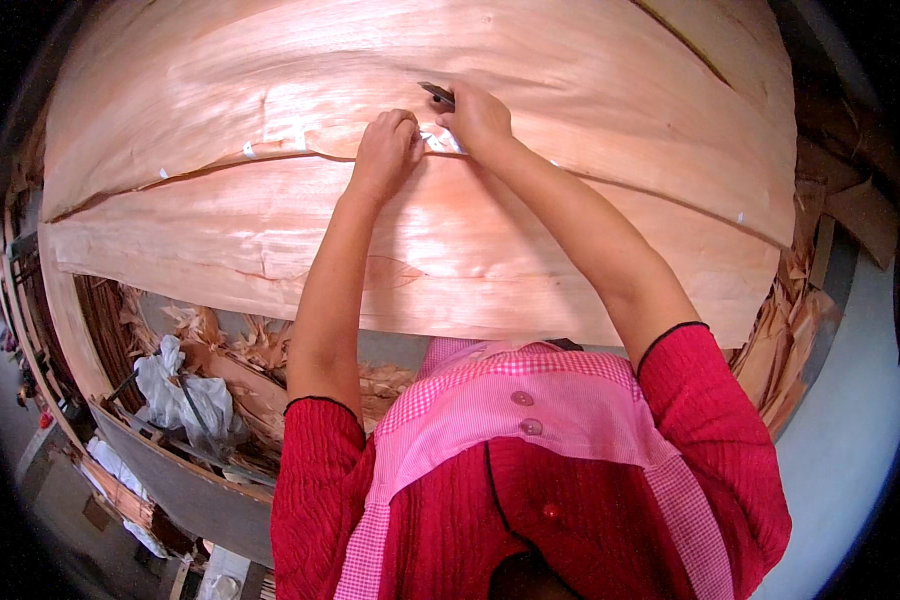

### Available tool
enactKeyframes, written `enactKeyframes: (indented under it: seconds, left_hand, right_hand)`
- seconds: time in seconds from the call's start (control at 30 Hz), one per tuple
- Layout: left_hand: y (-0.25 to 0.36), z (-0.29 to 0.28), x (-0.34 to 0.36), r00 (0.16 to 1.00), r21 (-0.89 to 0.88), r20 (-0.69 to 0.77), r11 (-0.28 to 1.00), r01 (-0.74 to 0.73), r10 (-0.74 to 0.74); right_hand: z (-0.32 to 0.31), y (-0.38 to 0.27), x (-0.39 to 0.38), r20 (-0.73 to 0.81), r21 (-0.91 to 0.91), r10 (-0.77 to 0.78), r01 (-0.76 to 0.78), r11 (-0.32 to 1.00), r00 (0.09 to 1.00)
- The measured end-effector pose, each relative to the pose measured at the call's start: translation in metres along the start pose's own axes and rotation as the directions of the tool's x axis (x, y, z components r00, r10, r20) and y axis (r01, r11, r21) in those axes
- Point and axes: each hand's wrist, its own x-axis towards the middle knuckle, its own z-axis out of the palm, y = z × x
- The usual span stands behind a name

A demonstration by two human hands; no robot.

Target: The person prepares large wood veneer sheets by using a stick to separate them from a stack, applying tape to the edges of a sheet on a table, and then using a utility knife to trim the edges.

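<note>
A large sheet of pale wood veneer (530,60) overlaps a narrower veneer strip (270,230) nearer to me, and a wavy seam runs between them. My left hand (386,150) rests on this seam with its fingers curled in; whatever they hold is hidden. Close to its fingertips, small white tape pieces (434,144) lie at the seam. In my right hand (478,122) is a slim dark knife-like tool (437,95), its pointed end toward the upper left, just above the veneer. More tape bits (249,149) dot the seam to the left.
Under the veneer's near left edge lie torn veneer scraps (260,345) and a crumpled clear plastic bag (185,395). A wooden frame rail (75,330) runs along the left. More scraps (795,330) hang at the right, beside pale floor (850,390).
</note>
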Motion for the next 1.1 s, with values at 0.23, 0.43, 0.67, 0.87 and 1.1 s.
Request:
enactKeyframes:
  seconds: [0.23,0.43,0.67,0.87,1.1]
  left_hand:
    - [0.002,-0.008,-0.008,0.998,-0.046,-0.015,0.997,-0.062,0.061]
    - [0.001,-0.008,-0.006,0.995,-0.041,-0.101,0.999,-0.002,-0.002]
    - [0.005,-0.001,-0.041,0.926,0.212,-0.372,0.977,0.025,0.056]
    - [0.038,0.018,-0.074,0.968,0.356,0.077,0.913,0.198,-0.24]
    - [0.037,0.017,-0.064,0.947,0.342,0.188,0.921,0.184,-0.26]
  right_hand:
    - [0.001,0.004,0.002,-0.001,-0.004,0.0,0.0,1.0,1.0]
    - [-0.001,0.003,0.002,0.039,0.045,0.006,-0.008,0.999,0.999]
    - [-0.008,-0.003,0.0,0.245,0.075,-0.015,-0.004,0.997,0.969]
    - [-0.001,-0.015,0.003,0.307,-0.034,-0.059,0.073,0.997,0.95]
    - [0.006,-0.011,0.004,0.225,-0.042,-0.041,0.052,0.998,0.974]
